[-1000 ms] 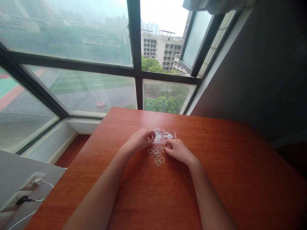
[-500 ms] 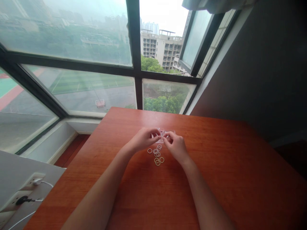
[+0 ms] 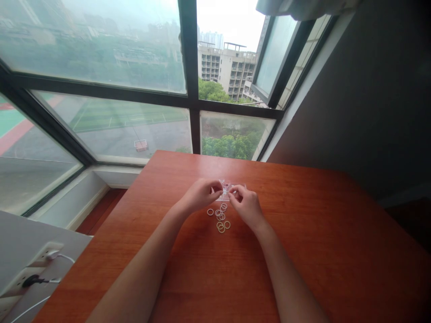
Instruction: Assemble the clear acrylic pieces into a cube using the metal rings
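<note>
My left hand (image 3: 202, 195) and my right hand (image 3: 246, 204) face each other above the table, thumb and forefinger pinched on both. A thin pale strand, apparently a white hair tie (image 3: 225, 192), spans the small gap between the fingertips; its outline is hard to make out. Just behind and below the fingers lies a clear plastic box (image 3: 222, 199), partly hidden, with small reddish rings (image 3: 226, 185) inside. Nearer to me, several pale hair ties (image 3: 220, 213) lie loose, one apart on the left (image 3: 210, 212). Below them are 3 yellow hair ties (image 3: 221, 228), two overlapping.
The reddish-brown wooden table (image 3: 208, 278) reaches to the large window (image 3: 134, 89) at its far edge. A grey wall (image 3: 370, 103) rises on the right. Sockets with plugged-in cables (image 3: 37, 280) sit on the low wall at left.
My left fingertips have drawn slightly leftward, widening the gap to my right hand, and the pale strand now shows between them. The loose hair ties lie as before.
</note>
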A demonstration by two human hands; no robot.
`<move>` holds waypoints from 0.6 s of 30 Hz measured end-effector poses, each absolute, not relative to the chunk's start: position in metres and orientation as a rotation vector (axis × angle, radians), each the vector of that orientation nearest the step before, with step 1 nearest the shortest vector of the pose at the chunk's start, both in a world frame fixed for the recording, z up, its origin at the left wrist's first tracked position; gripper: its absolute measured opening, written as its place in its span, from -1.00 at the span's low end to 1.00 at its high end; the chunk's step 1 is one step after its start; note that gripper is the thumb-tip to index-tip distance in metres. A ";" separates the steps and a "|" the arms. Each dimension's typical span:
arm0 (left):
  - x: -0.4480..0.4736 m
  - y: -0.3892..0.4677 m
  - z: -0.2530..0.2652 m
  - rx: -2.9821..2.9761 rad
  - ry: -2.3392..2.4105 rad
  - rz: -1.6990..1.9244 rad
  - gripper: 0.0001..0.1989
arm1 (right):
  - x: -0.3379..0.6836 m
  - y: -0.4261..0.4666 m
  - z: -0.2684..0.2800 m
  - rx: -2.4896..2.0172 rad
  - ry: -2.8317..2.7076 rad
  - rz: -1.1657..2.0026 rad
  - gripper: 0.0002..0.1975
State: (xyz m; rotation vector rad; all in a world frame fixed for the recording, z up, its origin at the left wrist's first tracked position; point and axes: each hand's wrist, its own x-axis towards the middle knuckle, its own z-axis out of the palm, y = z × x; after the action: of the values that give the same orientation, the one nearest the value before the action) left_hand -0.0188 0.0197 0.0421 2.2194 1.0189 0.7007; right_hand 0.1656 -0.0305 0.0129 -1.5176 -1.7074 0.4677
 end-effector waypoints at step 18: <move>-0.033 0.028 0.040 2.282 1.161 0.694 -0.87 | 0.175 -0.030 0.015 -1.547 -1.750 0.506 -0.89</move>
State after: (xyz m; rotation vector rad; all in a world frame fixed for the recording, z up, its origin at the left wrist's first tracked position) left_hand -0.0330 0.0280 0.0402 2.2821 1.1611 0.6940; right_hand 0.1751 -0.0300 0.0154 -1.5469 -1.7499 0.5063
